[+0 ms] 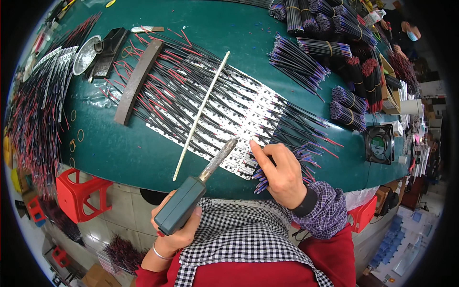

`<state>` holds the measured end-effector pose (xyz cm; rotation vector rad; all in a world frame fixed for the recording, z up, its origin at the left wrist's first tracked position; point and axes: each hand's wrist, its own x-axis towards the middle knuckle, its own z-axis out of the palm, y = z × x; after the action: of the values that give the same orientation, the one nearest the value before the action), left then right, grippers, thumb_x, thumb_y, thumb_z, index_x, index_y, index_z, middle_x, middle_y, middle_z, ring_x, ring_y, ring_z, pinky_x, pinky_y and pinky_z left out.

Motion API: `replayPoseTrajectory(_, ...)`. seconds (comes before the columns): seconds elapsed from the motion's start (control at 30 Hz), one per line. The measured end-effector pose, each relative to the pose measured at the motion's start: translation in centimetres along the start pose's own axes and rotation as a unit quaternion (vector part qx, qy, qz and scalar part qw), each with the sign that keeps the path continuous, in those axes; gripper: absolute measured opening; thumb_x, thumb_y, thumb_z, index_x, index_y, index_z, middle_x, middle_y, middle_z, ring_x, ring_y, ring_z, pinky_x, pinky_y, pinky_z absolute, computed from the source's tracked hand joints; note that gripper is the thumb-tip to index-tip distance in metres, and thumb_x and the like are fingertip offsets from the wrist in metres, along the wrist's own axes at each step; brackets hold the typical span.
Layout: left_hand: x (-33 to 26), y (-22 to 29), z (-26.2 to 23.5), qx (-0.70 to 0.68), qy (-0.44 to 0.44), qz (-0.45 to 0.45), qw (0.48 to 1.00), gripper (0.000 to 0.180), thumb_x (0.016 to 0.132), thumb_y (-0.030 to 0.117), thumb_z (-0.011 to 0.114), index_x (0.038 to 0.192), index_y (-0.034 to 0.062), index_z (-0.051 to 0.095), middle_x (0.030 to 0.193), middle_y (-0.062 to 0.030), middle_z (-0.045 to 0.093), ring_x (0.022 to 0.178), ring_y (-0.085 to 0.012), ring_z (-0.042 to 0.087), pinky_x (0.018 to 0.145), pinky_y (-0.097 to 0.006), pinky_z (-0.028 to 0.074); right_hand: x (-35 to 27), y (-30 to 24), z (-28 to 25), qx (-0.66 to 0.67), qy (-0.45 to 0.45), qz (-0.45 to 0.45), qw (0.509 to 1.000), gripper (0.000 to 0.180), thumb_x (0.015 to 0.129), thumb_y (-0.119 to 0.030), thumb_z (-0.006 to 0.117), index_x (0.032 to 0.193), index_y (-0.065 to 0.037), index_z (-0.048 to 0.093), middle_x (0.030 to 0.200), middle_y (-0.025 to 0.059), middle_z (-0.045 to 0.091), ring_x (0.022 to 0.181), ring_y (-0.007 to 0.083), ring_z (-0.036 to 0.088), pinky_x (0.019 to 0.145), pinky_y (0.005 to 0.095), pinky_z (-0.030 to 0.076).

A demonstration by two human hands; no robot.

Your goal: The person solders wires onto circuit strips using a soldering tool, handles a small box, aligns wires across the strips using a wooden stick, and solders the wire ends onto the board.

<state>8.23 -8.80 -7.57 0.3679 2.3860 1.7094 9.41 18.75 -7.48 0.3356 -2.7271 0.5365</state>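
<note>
Clutching soldering iron in left grip, can't tell on right grip; could singe fingers, working so near tip.

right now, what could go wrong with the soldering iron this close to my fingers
If hot, the soldering iron in your left hand could burn your right hand: its index fingertip is very near the metal tip.
A slip might also scorch the black wires crossing the white circuit strips.
Bumping the thin stick lying across them could shift wires.
</note>
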Motion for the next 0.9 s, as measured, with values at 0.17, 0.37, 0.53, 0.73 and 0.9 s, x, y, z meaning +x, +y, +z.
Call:
replayPoseTrajectory(0.17, 0.1, 0.6, -0.3, 0.039, -0.04, 0.013, 0.998, 0.024, 0.069, -0.006, 0.073, 0.093, -0.0089, 0.071, 0.092, -0.0196, 0.071, 0.079, -0.0299, 0.072, 0.071, -0.034, 0.058, 0.0, 0.3, 0.5, -0.005, 0.011, -0.037, 0.999, 0.035, 0.073, -0.006, 0.065, 0.106, 0.004, 0.068, 0.088, 0.0066, 0.06, 0.078, 0.0207, 0.058, 0.062, 0.032, 0.044)
replayPoseTrajectory(0.37, 1.5, 1.7, 0.2, 0.035, -0.06, 0.053, 0.996, 0.021, 0.069, -0.008, 0.072, 0.09, -0.0078, 0.07, 0.089, -0.0177, 0.07, 0.077, -0.0282, 0.071, 0.068, -0.034, 0.057, -0.1, 0.3, 1.1, -0.027, 0.009, -0.051, 0.998, 0.031, 0.073, -0.008, 0.065, 0.102, 0.003, 0.069, 0.084, 0.0044, 0.057, 0.076, 0.0192, 0.056, 0.06, 0.0312, 0.042)
replayPoseTrajectory(0.53, 1.6, 1.8, 0.2, 0.023, -0.073, 0.02, 0.997, 0.02, 0.068, -0.009, 0.071, 0.088, -0.0063, 0.07, 0.086, -0.0162, 0.069, 0.075, -0.0263, 0.069, 0.066, -0.033, 0.055, -0.1, 0.2, 1.4, -0.039, 0.017, -0.055, 0.998, 0.03, 0.073, -0.008, 0.064, 0.1, 0.004, 0.069, 0.083, 0.0046, 0.055, 0.075, 0.0191, 0.055, 0.06, 0.0313, 0.042)
replayPoseTrajectory(0.73, 1.7, 1.6, 0.2, 0.053, -0.085, 0.053, 0.994, 0.017, 0.067, -0.007, 0.072, 0.084, -0.0053, 0.069, 0.081, -0.0147, 0.066, 0.071, -0.0265, 0.067, 0.063, -0.033, 0.054, -0.1, -0.2, 1.0, -0.026, -0.002, -0.041, 0.999, 0.037, 0.065, -0.002, 0.065, 0.102, 0.006, 0.069, 0.087, 0.0085, 0.061, 0.077, 0.0235, 0.06, 0.061, 0.0348, 0.046)
replayPoseTrajectory(0.9, 1.4, 1.4, 0.1, 0.069, -0.069, 0.088, 0.991, 0.017, 0.067, -0.007, 0.072, 0.083, -0.0052, 0.069, 0.081, -0.0147, 0.067, 0.068, -0.027, 0.067, 0.06, -0.033, 0.054, 0.2, 0.1, 1.1, -0.036, 0.01, -0.062, 0.997, 0.027, 0.073, -0.007, 0.066, 0.097, 0.007, 0.068, 0.081, 0.0055, 0.054, 0.075, 0.0197, 0.054, 0.059, 0.0315, 0.041)
